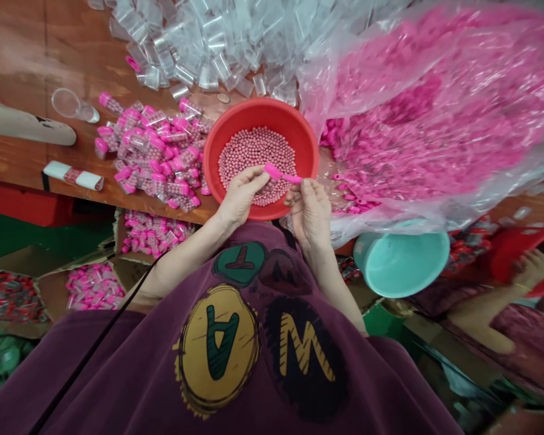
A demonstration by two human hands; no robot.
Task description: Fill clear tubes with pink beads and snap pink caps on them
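Over a red plastic bowl (310, 142) of small pink beads (254, 148), my two hands hold a bright pink plastic cap piece (272, 171) between them. My left hand (240, 196) pinches its wider end between thumb and fingers. The narrower end, joined by a thin strip, is in the fingertips of my right hand (312, 211). Left of the bowl lies a heap of small clear bottles (158, 151) with pink caps and beads inside. A large clear plastic bag (435, 121) of loose pink pieces lies to the right.
Clear empty plastic containers (217, 36) are piled at the back. A white cylinder (31, 124), a clear cup (70, 104) and a white roll (75, 175) lie left. Boxes of filled bottles (93, 287) stand below the table edge. A turquoise tub (403, 263) and another person's hand (531, 269) are at right.
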